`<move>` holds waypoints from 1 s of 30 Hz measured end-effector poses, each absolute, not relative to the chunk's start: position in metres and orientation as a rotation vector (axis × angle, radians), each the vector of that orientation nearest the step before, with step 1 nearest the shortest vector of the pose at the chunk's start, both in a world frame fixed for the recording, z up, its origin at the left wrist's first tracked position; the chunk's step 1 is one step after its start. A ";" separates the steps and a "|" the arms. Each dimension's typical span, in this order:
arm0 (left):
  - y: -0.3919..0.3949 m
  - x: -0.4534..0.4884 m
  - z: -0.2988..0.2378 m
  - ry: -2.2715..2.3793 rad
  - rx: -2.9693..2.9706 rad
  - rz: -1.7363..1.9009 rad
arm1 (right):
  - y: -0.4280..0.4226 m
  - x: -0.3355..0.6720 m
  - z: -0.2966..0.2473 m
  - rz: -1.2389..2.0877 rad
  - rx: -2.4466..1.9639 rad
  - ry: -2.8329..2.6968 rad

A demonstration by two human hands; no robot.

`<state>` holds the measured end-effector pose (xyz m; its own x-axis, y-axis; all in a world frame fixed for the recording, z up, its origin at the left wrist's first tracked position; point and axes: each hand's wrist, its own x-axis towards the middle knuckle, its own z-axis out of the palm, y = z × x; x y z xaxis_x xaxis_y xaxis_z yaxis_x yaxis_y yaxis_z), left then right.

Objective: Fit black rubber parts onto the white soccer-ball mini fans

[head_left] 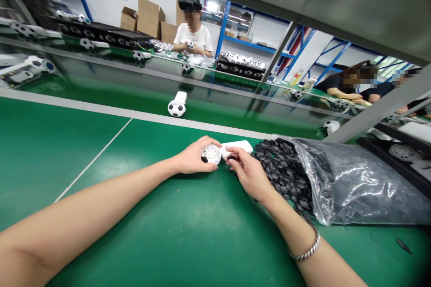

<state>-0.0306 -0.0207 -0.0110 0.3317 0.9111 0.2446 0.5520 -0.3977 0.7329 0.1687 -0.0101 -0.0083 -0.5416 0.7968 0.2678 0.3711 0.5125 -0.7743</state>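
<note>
My left hand (197, 157) is wrapped round the ball-shaped head of a white handheld fan (211, 154), which has an openwork football pattern and one black patch showing. Its white handle (245, 145) points right, past my right hand (251, 172). The thumb and fingers of that hand are pinched together by the fan's neck, with a small black piece (230, 157) at the fingertips. Just to the right, many loose black pieces (283, 170) spill from the mouth of a clear plastic bag (357, 184) onto the green table (188, 233).
A finished-looking football fan (177, 107) lies on the conveyor belt (134, 94) beyond the table's pale edge strip. More fans sit farther along it. Across the belt, a person in a white shirt (193, 38) handles a ball-shaped part. A slanted metal post (377, 98) stands at right.
</note>
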 end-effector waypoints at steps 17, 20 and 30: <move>-0.021 -0.031 -0.012 1.233 2.091 0.919 | -0.010 0.162 -0.008 0.879 -0.896 -2.121; -0.021 -0.031 -0.012 1.229 2.086 0.925 | -0.008 0.158 -0.010 0.860 -0.888 -2.138; -0.018 -0.022 -0.016 1.269 2.004 1.029 | 0.001 0.152 -0.006 0.953 -0.972 -2.038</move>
